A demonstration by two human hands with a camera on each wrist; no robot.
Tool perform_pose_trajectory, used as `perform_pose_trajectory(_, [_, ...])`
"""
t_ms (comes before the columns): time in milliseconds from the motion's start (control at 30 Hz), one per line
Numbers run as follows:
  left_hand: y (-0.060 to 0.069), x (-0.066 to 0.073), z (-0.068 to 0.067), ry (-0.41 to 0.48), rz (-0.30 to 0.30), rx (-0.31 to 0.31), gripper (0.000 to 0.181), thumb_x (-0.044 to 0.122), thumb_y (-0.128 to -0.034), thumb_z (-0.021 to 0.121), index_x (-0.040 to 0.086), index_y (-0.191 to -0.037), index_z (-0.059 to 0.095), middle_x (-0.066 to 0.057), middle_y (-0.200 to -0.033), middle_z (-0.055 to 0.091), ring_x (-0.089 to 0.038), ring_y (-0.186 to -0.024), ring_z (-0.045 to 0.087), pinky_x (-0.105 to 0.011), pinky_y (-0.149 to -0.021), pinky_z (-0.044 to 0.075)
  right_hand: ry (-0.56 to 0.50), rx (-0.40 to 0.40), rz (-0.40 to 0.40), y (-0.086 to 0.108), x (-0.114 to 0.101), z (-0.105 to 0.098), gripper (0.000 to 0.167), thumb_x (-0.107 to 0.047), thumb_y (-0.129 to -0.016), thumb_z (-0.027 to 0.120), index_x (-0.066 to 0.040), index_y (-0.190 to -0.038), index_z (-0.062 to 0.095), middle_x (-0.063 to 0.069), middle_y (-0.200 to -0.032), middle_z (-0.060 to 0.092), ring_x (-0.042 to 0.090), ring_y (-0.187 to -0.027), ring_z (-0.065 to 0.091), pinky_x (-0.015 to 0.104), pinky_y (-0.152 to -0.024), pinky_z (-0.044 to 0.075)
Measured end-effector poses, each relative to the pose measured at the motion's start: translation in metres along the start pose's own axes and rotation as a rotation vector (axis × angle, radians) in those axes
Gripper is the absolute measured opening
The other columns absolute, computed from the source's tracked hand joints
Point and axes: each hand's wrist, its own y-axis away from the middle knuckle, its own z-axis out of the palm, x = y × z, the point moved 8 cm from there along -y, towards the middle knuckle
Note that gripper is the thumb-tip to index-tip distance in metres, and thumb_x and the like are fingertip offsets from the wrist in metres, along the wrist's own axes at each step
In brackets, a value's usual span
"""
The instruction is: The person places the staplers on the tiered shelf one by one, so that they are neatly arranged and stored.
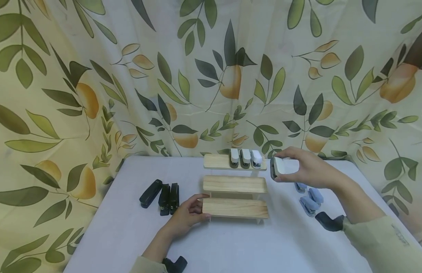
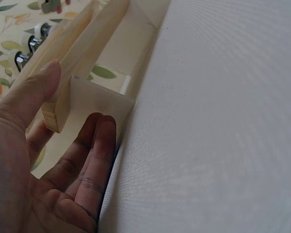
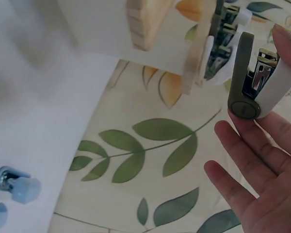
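My right hand [image 1: 308, 168] pinches a small white stapler [image 1: 277, 168] with a dark grey base, held in the air right of a three-tier wooden rack [image 1: 235, 184]. In the right wrist view the stapler [image 3: 250, 77] sits between thumb and fingertips, its metal inside showing. My left hand [image 1: 186, 216] grips the left end of the rack's lowest step; in the left wrist view the thumb lies on the wooden board [image 2: 58, 109] and fingers curl by the white side support [image 2: 99, 97]. Three similar white staplers [image 1: 245, 158] stand side by side on the top step, toward its right end.
Three black staplers [image 1: 164, 197] lie on the white table [image 1: 129, 242] left of the rack. Several light blue staplers [image 1: 310, 201] lie on the right, partly below my right forearm. A curtain with leaves and fruit [image 1: 211, 76] hangs behind the table.
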Motion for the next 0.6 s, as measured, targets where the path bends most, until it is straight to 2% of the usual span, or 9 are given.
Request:
perform_pose_trajectory(400, [-0.001, 0.0, 0.001, 0.015, 0.003, -0.005, 0.064, 0.038, -0.0869, 0.084, 0.035, -0.145, 0.055, -0.003, -0.119, 0.066, -0.019, -0.103, 0.068, -0.031, -0.089, 0.055, 0.002, 0.007, -0.051, -0.016, -0.03, -0.009, 0.08, -0.053, -0.078, 0.088, -0.01, -0.141, 0.06, 0.016, -0.147, 0.059, 0.042, -0.138, 0.051, 0.068, -0.108, 0.042])
perform_pose_trajectory(600, [-0.001, -0.001, 0.001, 0.017, 0.006, -0.009, 0.065, 0.037, -0.0875, 0.083, 0.033, -0.146, 0.055, -0.004, -0.118, 0.066, -0.019, -0.102, 0.069, -0.031, -0.089, 0.055, 0.002, -0.004, -0.038, -0.025, -0.041, -0.009, 0.083, -0.056, -0.078, 0.086, -0.012, -0.143, 0.059, 0.014, -0.147, 0.059, 0.041, -0.139, 0.051, 0.068, -0.108, 0.042])
